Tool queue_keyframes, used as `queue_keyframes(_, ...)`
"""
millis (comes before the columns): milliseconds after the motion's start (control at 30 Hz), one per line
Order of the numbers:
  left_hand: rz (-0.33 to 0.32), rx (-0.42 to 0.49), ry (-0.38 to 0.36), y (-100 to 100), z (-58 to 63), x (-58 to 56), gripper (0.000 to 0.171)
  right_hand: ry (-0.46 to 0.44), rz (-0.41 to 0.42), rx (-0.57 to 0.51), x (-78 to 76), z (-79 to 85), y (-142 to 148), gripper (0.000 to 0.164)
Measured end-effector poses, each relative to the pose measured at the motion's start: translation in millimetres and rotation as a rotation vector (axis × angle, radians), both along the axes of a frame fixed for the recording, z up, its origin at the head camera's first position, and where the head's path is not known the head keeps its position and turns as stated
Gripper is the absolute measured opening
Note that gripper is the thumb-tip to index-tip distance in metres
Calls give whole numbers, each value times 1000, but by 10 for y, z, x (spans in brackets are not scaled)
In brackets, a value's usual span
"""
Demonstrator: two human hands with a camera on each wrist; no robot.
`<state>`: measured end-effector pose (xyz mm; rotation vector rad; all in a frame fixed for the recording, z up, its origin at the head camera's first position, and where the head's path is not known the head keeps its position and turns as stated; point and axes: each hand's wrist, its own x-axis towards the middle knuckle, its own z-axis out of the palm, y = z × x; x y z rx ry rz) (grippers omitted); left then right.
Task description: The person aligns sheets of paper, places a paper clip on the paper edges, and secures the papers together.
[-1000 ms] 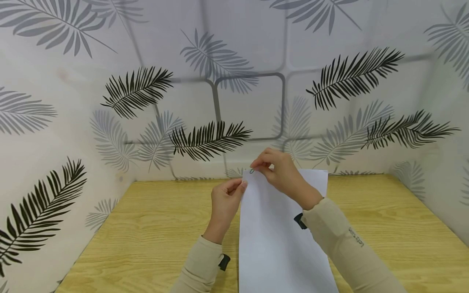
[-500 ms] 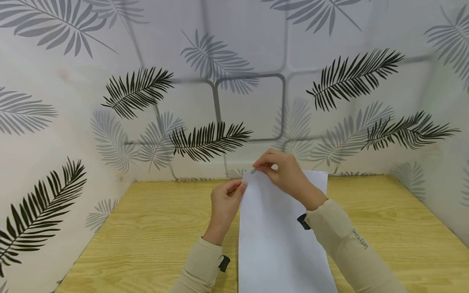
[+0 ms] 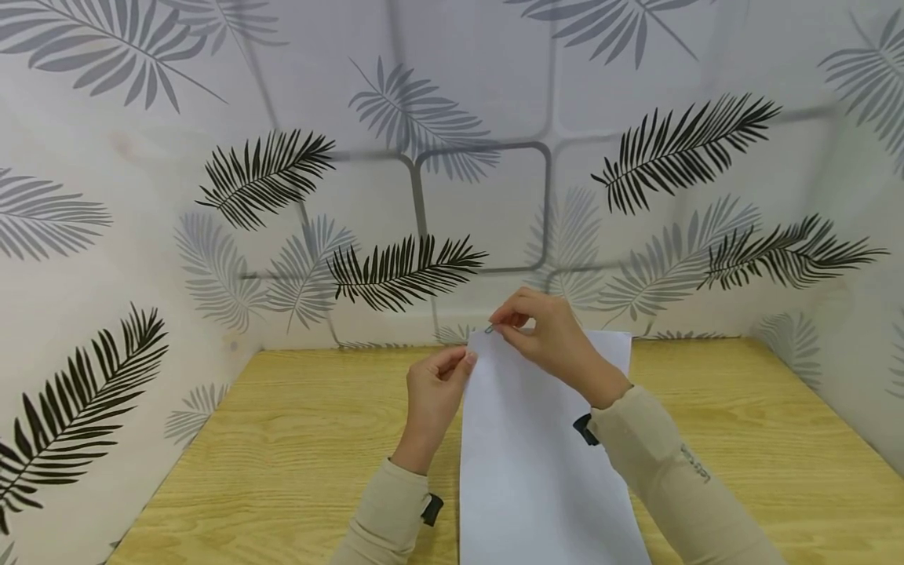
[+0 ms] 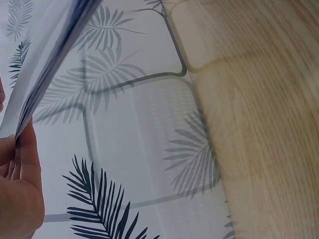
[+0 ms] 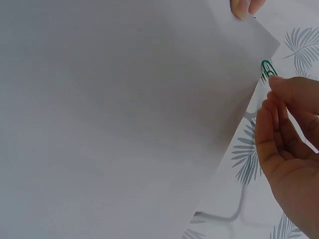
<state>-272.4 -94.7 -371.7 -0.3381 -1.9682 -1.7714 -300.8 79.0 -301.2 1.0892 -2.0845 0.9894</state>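
A person's left hand point(image 3: 432, 396) pinches a thin stack of white paper point(image 3: 544, 463) by its left edge near the far corner, thumb against fingers, apparently to keep the sheets aligned and steady. That end is raised above a wood-grain table point(image 3: 304, 439). The right hand point(image 3: 554, 341) pinches a green paperclip point(image 5: 268, 68) between thumb and fingertips, leaving its loop exposed at the far edge, near that corner; whether it straddles the sheets is hard to tell.
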Motion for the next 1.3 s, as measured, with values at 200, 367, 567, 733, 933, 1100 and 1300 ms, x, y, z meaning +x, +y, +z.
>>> queue_keyframes(200,7,-22,27,-14,-16,9,13,22,0,-1,-14,5,11,16)
queue_keyframes(367,39,-69,66,-9,-20,-1,12,17,-8,4,-1,20,18,12)
queue_keyframes(567,78,-110,141,-2,-48,-22,11,-64,-35,29,16,28,48,13)
queue_keyframes(733,92,-125,181,-7,-62,-28,11,-88,-50,47,15,31,76,14)
queue_keyframes(933,109,-177,227,-2,-60,-18,10,-80,-35,66,15,59,99,14)
queue_keyframes(1100,118,-195,249,2,-68,-17,11,-86,-26,79,28,85,115,13)
queue_keyframes(1300,115,-197,282,2,-77,-25,10,-82,-9,65,30,79,106,14)
